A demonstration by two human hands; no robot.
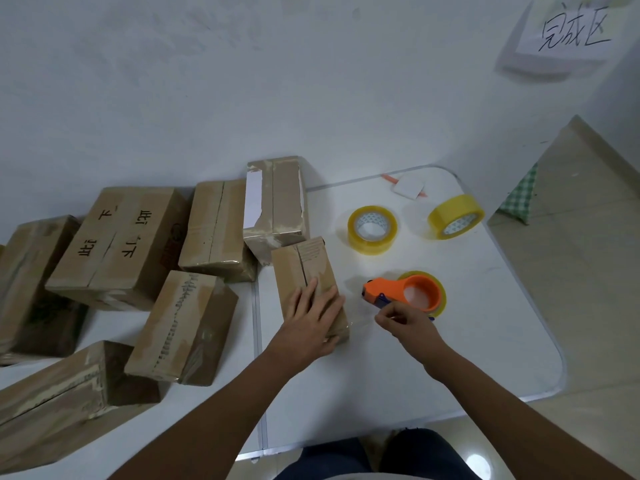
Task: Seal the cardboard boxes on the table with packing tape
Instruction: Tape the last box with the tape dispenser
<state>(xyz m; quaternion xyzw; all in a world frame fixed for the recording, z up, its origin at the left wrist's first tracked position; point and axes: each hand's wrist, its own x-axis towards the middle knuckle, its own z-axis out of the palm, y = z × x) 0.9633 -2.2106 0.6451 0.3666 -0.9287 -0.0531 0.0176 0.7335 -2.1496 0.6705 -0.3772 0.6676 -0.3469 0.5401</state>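
Note:
A small cardboard box (308, 268) lies in the middle of the white table (485, 323), its top seam running away from me. My left hand (313, 318) lies flat on the box's near end, fingers straight. An orange tape dispenser (407, 292) with a yellowish roll lies just right of the box. My right hand (403, 318) is at the dispenser's near edge with curled fingers, pinching the clear tape end (360, 323) drawn toward the box's near right corner.
Several more cardboard boxes (121, 247) crowd the table's left half, some stacked. Two spare yellow tape rolls (372, 230) (455, 216) lie at the back right, beside a small white pad (408, 187). A paper sign (571, 32) hangs on the wall. The table's right edge borders tiled floor.

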